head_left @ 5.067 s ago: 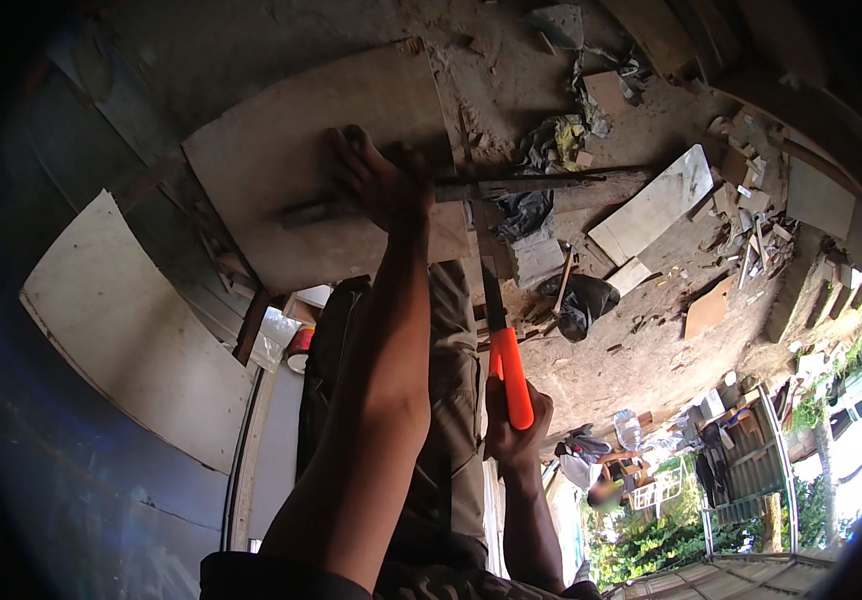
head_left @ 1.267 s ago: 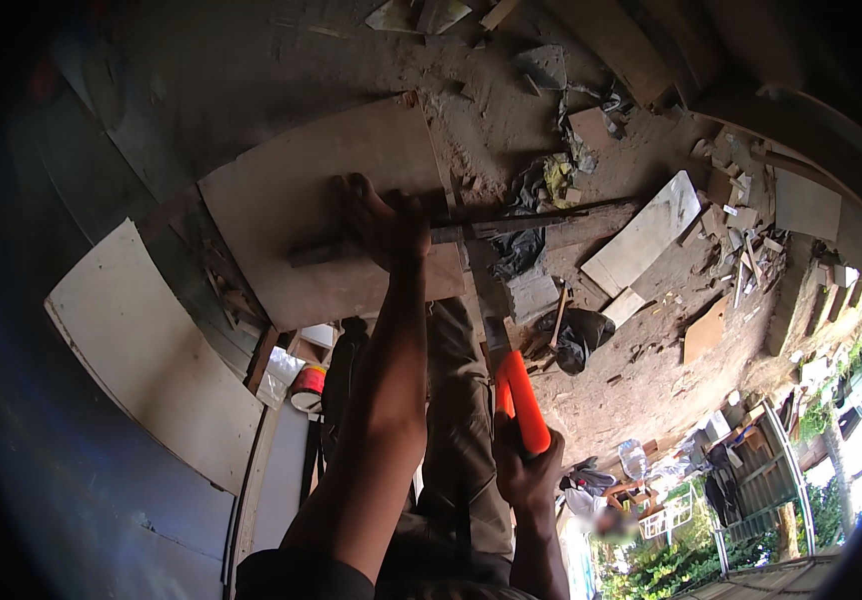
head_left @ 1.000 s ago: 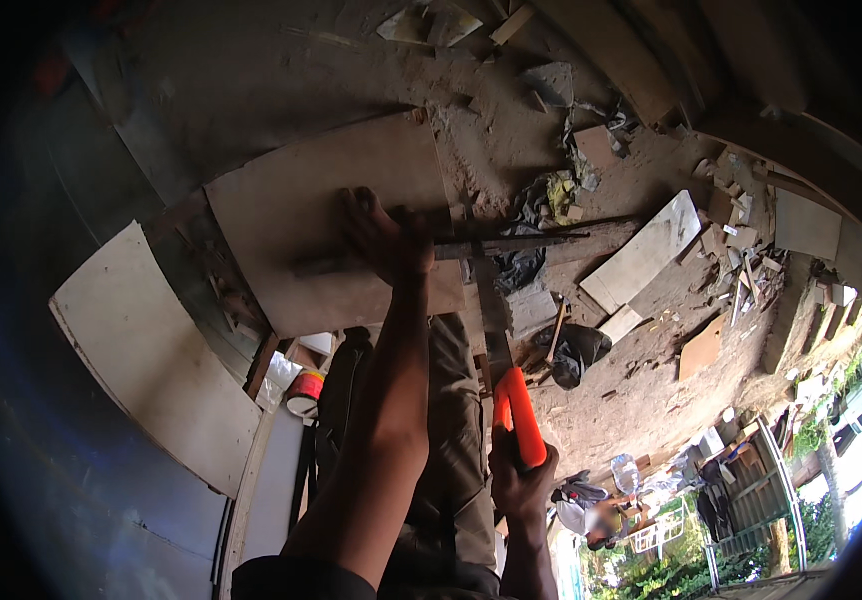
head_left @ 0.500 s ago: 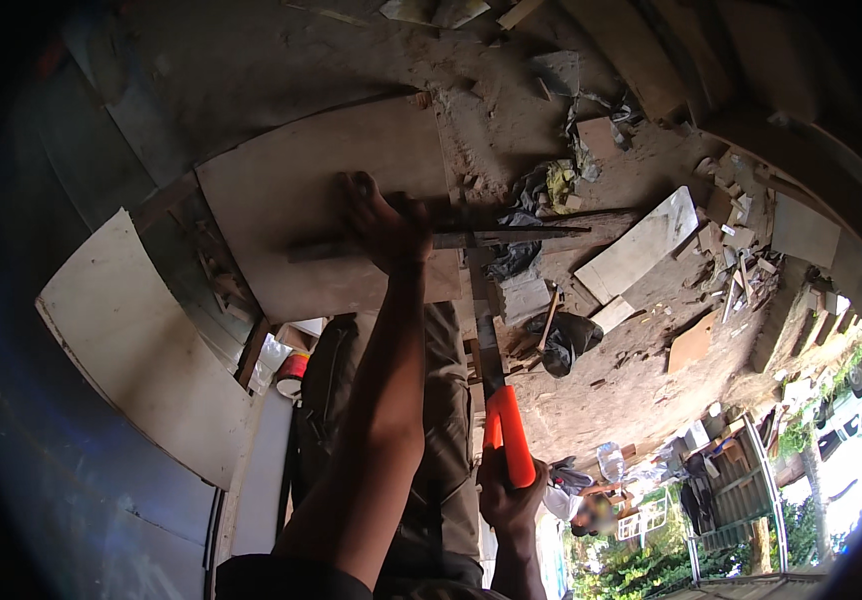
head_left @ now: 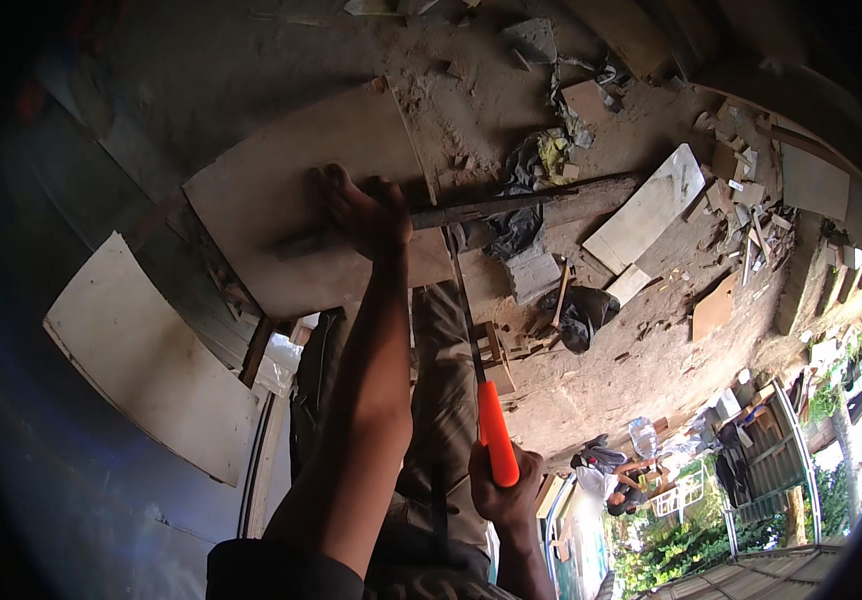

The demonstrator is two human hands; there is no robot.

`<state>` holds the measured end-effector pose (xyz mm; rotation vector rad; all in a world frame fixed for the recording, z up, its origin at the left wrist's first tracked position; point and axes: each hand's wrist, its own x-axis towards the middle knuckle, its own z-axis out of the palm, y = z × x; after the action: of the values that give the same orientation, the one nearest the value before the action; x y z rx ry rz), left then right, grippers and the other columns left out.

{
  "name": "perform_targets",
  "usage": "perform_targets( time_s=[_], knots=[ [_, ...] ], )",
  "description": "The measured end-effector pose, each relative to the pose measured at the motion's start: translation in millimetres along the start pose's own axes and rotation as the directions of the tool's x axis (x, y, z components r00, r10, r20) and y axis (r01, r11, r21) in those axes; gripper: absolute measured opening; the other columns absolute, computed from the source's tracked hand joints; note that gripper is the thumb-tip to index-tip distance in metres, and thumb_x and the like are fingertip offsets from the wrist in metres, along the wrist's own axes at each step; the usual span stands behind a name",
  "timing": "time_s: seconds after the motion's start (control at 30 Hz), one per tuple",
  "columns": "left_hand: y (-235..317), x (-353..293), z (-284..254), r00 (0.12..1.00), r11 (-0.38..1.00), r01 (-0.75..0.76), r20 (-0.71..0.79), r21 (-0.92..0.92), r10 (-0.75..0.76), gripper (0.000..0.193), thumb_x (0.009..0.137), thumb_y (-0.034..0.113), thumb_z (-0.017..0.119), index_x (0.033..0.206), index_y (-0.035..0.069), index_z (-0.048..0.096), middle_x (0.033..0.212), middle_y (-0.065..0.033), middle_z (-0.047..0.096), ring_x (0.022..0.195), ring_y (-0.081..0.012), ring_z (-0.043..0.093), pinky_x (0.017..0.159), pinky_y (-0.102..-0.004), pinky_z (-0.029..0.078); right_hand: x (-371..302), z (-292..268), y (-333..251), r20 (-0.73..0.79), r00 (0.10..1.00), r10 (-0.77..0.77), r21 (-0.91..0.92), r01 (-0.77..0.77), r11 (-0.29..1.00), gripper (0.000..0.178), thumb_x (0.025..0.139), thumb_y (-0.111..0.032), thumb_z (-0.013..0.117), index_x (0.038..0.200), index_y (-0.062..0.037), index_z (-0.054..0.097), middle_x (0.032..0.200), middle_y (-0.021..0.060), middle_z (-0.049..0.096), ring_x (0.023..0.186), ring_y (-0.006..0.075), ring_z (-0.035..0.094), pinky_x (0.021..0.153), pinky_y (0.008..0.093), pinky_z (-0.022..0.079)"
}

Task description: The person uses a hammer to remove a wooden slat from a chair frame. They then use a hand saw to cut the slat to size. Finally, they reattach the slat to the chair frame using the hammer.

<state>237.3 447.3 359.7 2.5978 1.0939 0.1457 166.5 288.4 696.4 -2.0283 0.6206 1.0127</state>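
With my left hand (head_left: pixel 366 215) I press a long, narrow wooden strip (head_left: pixel 491 207) down on a pale plywood board (head_left: pixel 281 160); my fingers bend over it, and its left part lies in shadow. My right hand (head_left: pixel 506 490) is closed round the orange handle of a handsaw (head_left: pixel 496 430). The thin dark blade runs away from me, and its far part meets the strip just past the board's right edge. Seen nearly edge-on, the blade does not show whether it has cut into the wood. My trousered leg (head_left: pixel 441 350) is below the board.
A whitish panel (head_left: pixel 151 360) leans at the left. On the dirt floor at right lie a pale plank (head_left: pixel 646 210), a black plastic bag (head_left: pixel 586 318), a wooden-handled tool (head_left: pixel 561 292) and scattered wood scraps. Another person (head_left: pixel 626 490) is in the background, lower right.
My view has shifted slightly. The saw has turned from showing its handle's broad side to a narrower, edge-on look. The strip slants more upward to the right; both hands keep their hold.
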Motion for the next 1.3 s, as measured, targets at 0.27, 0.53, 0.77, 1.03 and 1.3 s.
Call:
perform_targets(
  time_s=[0.27, 0.53, 0.77, 1.03, 1.3],
  knots=[
    [7.4, -0.7, -5.1, 1.0, 0.997, -0.017, 0.012, 0.082, 0.016, 0.071, 0.082, 0.039, 0.057, 0.141, 0.004, 0.035, 0.152, -0.0214, 0.027, 0.14, -0.0394, 0.027, 0.113, -0.0535, 0.022, 42.3, 9.0, 19.0, -0.007, 0.999, -0.049, 0.093, 0.05, 0.994, 0.009, 0.075, -0.011, 0.062, 0.073, -0.0036, 0.058, 0.06, 0.0156, 0.055, 0.052, 0.037, 0.057, 0.05, 0.0389, 0.044],
    [4.4, 2.3, -6.4, 1.0, 1.0, -0.017, -0.015, 0.018, 0.017, 0.064, 0.086, 0.035, 0.056, 0.138, 0.003, 0.038, 0.149, -0.023, 0.03, 0.138, -0.0396, 0.029, 0.112, -0.0518, 0.025, 62.0, 32.9, 31.0, -0.026, 0.999, 0.02, 0.202, -0.014, 0.979, 0.011, 0.077, -0.01, 0.061, 0.071, -0.0019, 0.055, 0.055, 0.0112, 0.051, 0.046, 0.0218, 0.051, 0.048, 0.0332, 0.041],
    [-3.2, 1.6, -3.6, 0.998, 0.998, 0.059, 0.008, 0.027, -0.059, 0.067, 0.089, 0.044, 0.047, 0.141, 0.004, 0.038, 0.152, -0.0205, 0.029, 0.14, -0.0371, 0.029, 0.111, -0.0549, 0.023, 19.6, 29.2, 43.8, -0.012, 0.996, -0.084, 0.155, 0.085, 0.984, 0.018, 0.082, -0.011, 0.058, 0.067, -0.0021, 0.053, 0.054, 0.0014, 0.05, 0.05, 0.0098, 0.048, 0.049, 0.0262, 0.036],
    [2.3, 7.2, 5.5, 0.999, 1.0, -0.027, -0.036, -0.008, 0.027, 0.066, 0.09, 0.046, 0.045, 0.141, 0.005, 0.038, 0.152, -0.0205, 0.029, 0.139, -0.0383, 0.03, 0.11, -0.0555, 0.024, 90.3, 54.4, 38.6, -0.062, 0.996, -0.065, 0.289, 0.08, 0.954, 0.02, 0.076, -0.019, 0.062, 0.071, -0.0006, 0.058, 0.053, 0.0074, 0.052, 0.048, 0.0153, 0.054, 0.048, 0.0312, 0.042],
    [1.0, 3.3, -3.9, 0.998, 0.999, -0.049, -0.044, -0.01, 0.048, 0.063, 0.089, 0.037, 0.05, 0.142, 0.006, 0.037, 0.152, -0.0204, 0.029, 0.138, -0.0385, 0.031, 0.111, -0.055, 0.023, 85.6, 47.6, 20.4, -0.084, 0.994, -0.072, 0.326, 0.096, 0.94, 0.013, 0.086, -0.006, 0.054, 0.074, -0.0006, 0.055, 0.055, -0.0034, 0.049, 0.049, 0.0032, 0.045, 0.046, 0.0217, 0.035]
  ],
)
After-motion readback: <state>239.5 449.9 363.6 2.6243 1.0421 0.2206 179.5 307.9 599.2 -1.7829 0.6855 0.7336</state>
